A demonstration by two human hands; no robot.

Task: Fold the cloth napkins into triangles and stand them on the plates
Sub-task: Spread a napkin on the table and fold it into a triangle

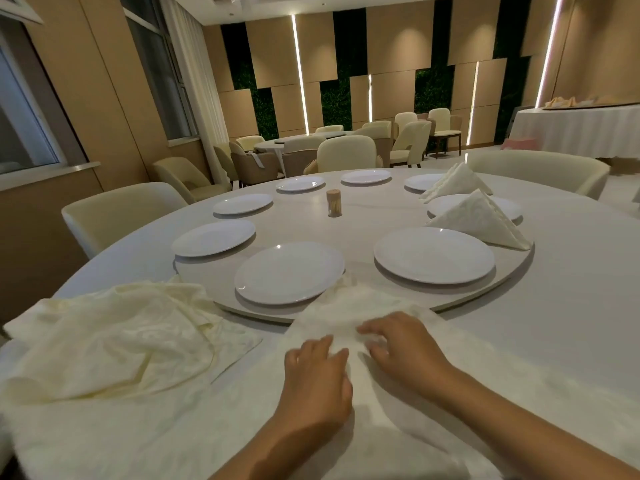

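Observation:
A white cloth napkin (360, 306) lies spread on the near side of the round table, one corner reaching toward the nearest plate (289, 271). My left hand (317, 372) and my right hand (398, 344) rest on its middle, fingers bent and pinching the fabric between them. A loose pile of cream napkins (114, 337) sits to the left. Two folded triangle napkins stand at the right: one (481, 220) on a plate (509, 206), one (457, 183) behind it. A bare plate (434, 254) lies right of centre.
Several more bare plates (214, 237) ring the raised turntable (512, 275). A toothpick holder (334, 202) stands at its middle. Cream chairs (117, 213) surround the table; another set table and chairs stand further back.

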